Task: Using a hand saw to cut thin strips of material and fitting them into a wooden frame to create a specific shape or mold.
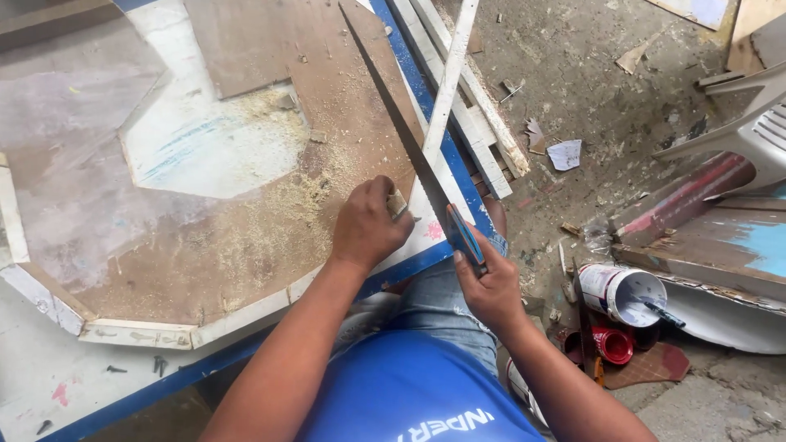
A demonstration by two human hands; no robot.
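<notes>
Under right fingers: saw (pixel 426 168) handle is gripped by right hand (pixel 490 286), partly hidden.
Left hand (pixel 366 229): closed on small block (pixel 396 203), mostly hidden, on board (pixel 246 229).

The saw's handle (pixel 468 240) is mostly wrapped inside the right hand (pixel 489 286), so its shape cannot be told. The left hand (pixel 368 227) covers most of a small wooden piece (pixel 397 204); only one end peeks out. The counter (pixel 123 401) runs off the left and bottom edges. The grey plastic chair (pixel 749 131) is cut by the right edge. Dark bits (pixel 159 363) on the counter are too small to tell screws from nails. The white can's (pixel 626 292) contents are unclear.
</notes>
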